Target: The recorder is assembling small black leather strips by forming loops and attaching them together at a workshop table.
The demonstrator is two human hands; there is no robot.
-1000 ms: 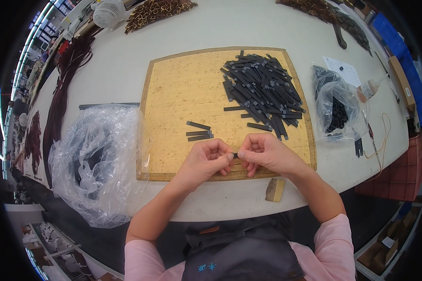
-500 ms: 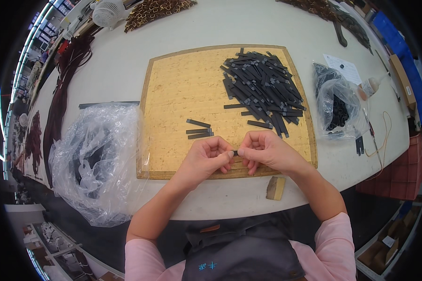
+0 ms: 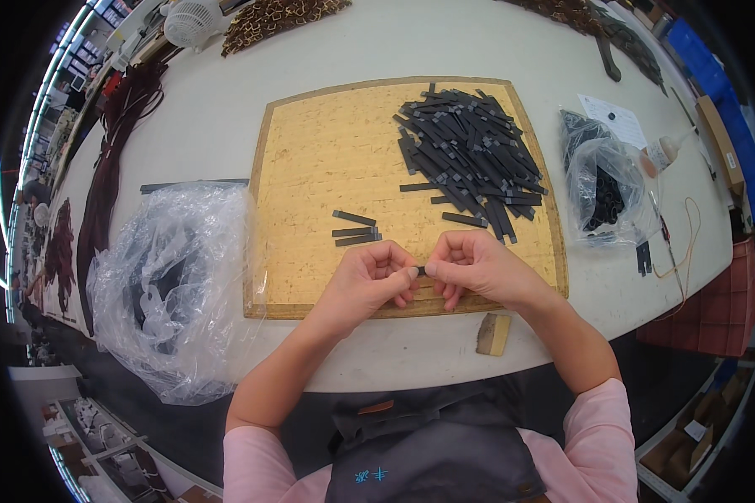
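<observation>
Between my two hands, low over the board's near edge, is a small black strip (image 3: 421,271). My left hand (image 3: 376,275) pinches its left end between thumb and fingers. From the other side, my right hand (image 3: 470,268) pinches the right end; most of the strip is covered by fingers. Just beyond my left hand lie a few finished-looking flat black strips (image 3: 356,230) with greyish ends. A large heap of similar black strips (image 3: 470,147) covers the board's far right part. The tan board (image 3: 310,159) has a brown taped border.
Left of the board sits a crumpled clear plastic bag (image 3: 176,293). On the right are an open bag of black rings (image 3: 604,197), a small bottle (image 3: 661,155) and a white paper (image 3: 612,121). A sponge-like block (image 3: 493,334) lies by the near table edge. Dark red straps (image 3: 109,180) lie far left.
Almost nothing differs. Both hands keep their pinch on the small black strip, with only a slight shift of the fingers; the view has moved a little.
</observation>
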